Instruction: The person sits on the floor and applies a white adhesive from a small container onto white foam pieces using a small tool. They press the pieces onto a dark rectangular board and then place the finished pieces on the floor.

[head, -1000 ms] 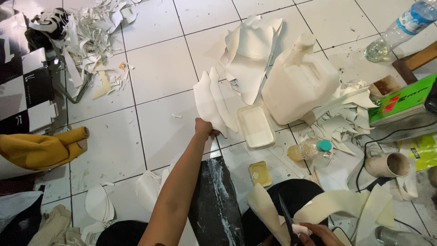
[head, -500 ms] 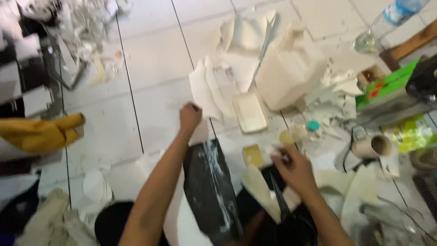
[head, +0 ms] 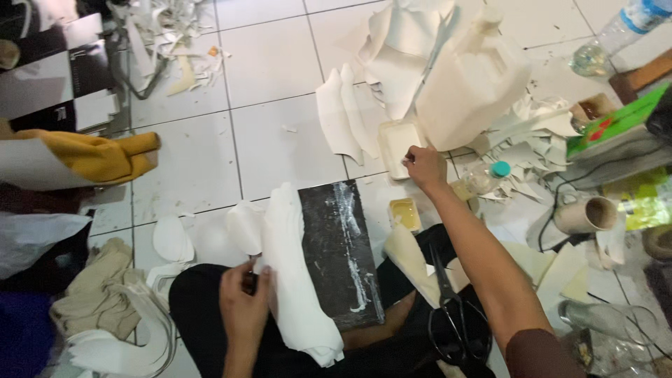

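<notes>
right hand (head: 423,166) pinching small tool over white tray (head: 396,145) | left hand (head: 243,308) gripping white sheet (head: 297,273)

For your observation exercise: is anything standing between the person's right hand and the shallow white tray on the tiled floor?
Nothing visible does. The right hand is already at the white tray, fingertips on its right edge. The plastic jug stands just behind, to the side, not between.

White tiled floor (head: 280,63) carries cut white sheets (head: 343,115) at the far middle, a plastic bottle (head: 616,31) far right, scraps (head: 157,28) far left.
</notes>
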